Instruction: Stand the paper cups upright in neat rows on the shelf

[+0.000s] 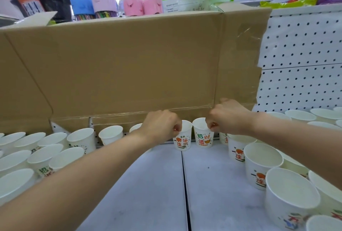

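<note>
2 cups [183,142], rims between fingertips [175,129]

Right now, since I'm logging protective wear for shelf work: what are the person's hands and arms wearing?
Nothing visible. The left hand and right hand are bare, ungloved; both forearms are uncovered to the frame's edge, with no sleeve, watch or bracelet. Rings cannot be judged from this angle.

Bright, even daylight from rear windows; soft faint shadows, wide-angle bending at edges, slight overall softness.
</note>
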`<state>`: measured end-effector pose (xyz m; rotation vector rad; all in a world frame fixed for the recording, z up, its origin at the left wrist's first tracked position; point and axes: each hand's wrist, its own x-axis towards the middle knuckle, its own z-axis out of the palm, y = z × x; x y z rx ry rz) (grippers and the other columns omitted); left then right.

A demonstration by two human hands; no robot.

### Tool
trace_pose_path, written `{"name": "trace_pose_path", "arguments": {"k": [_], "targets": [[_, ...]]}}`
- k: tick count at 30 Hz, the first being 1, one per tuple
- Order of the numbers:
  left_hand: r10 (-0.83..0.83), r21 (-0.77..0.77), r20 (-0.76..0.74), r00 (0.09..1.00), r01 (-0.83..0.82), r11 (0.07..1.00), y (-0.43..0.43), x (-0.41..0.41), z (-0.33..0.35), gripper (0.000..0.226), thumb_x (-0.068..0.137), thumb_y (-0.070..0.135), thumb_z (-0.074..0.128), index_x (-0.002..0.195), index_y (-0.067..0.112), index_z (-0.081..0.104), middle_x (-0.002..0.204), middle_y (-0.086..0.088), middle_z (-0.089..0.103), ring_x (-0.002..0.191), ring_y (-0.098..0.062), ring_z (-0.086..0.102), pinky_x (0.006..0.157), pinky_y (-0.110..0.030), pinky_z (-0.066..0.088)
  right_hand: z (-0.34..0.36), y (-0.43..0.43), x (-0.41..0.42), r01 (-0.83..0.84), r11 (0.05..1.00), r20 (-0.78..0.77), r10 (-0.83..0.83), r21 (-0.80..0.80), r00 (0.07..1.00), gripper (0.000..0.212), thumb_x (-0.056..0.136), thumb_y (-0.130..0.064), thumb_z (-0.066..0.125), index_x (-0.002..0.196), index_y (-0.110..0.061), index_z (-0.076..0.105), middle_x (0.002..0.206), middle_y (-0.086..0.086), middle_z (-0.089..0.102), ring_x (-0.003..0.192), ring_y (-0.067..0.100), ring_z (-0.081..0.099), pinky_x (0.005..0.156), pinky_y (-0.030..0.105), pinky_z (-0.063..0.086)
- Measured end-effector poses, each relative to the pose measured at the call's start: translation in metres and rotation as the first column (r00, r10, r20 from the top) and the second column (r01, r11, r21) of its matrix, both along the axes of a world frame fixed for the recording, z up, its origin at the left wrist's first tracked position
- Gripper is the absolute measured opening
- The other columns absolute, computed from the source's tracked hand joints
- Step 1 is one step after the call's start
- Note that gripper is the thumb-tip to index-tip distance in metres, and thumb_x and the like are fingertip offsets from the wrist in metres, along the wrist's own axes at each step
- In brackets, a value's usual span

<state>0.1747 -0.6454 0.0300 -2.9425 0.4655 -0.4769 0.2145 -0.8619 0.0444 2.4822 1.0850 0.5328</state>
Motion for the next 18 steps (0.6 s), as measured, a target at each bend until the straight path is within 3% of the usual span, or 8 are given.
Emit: {"name": "trace_pose_path", "arguments": {"k": [3,5,8,10,15,18], "targets": [[0.002,0.010,0.014,1.000,-0.002,1.000,0.000,0.002,-0.001,0.014,0.088,0.028,0.059,0.097,0.030,0.069,0.100,0.009,0.068,0.091,-0.020,0.062,0.062,-0.024,0.037,0.000,0.002,-0.001,-0.006,1.000,0.017,0.006,-0.018,1.000,0.014,0.088,-0.024,0.056,0.074,-0.027,0.053,0.083,-0.007,0.067,0.067,0.017,0.046,0.076,0.028,0.034],[0.005,0.004,-0.006,1.000,-0.005,1.000,0.000,0.002,0.000,0.017,0.088,0.034,0.061,0.104,0.033,0.068,0.108,0.011,0.066,0.097,-0.017,0.061,0.065,-0.025,0.039,0.002,0.002,-0.001,0.009,1.000,-0.001,-0.009,-0.023,1.000,0.007,0.088,-0.031,0.059,0.082,-0.029,0.060,0.090,-0.008,0.069,0.073,0.016,0.052,0.079,0.028,0.035],[0.019,-0.043,-0.045,0.999,-0.021,0.999,0.008,-0.005,0.010,0.029,0.087,0.045,0.063,0.114,0.036,0.063,0.115,0.013,0.062,0.105,-0.016,0.059,0.073,-0.028,0.046,0.004,0.002,-0.002,0.040,0.999,-0.036,-0.040,-0.005,0.999,0.029,0.089,-0.052,0.056,0.106,-0.030,0.065,0.102,-0.011,0.068,0.088,0.013,0.059,0.083,0.028,0.034],[0.062,-0.105,-0.053,0.997,-0.067,0.992,0.025,-0.012,0.023,0.030,0.089,0.049,0.061,0.117,0.039,0.061,0.119,0.014,0.060,0.108,-0.016,0.058,0.081,-0.034,0.049,0.007,0.006,-0.005,0.003,0.999,-0.029,-0.002,0.038,1.000,0.038,0.091,-0.059,0.047,0.111,-0.031,0.064,0.106,-0.012,0.067,0.095,0.011,0.061,0.088,0.028,0.033],[0.218,-0.215,-0.089,0.972,-0.233,0.949,0.092,-0.039,0.050,0.030,0.091,0.045,0.060,0.119,0.035,0.062,0.122,0.012,0.059,0.113,-0.014,0.055,0.092,-0.036,0.048,0.017,0.048,-0.022,-0.117,0.987,-0.057,0.123,0.106,0.991,0.032,0.095,-0.052,0.044,0.113,-0.033,0.063,0.111,-0.010,0.061,0.108,0.012,0.054,0.097,0.032,0.036],[0.297,-0.152,-0.162,0.941,-0.321,0.935,0.115,-0.050,0.047,0.028,0.089,0.043,0.064,0.115,0.035,0.066,0.122,0.008,0.061,0.110,-0.017,0.057,0.090,-0.035,0.048,0.015,0.090,-0.030,-0.190,0.965,-0.116,0.213,0.178,0.970,0.021,0.094,-0.041,0.050,0.104,-0.030,0.065,0.107,-0.007,0.061,0.104,0.016,0.055,0.094,0.033,0.038]]}}
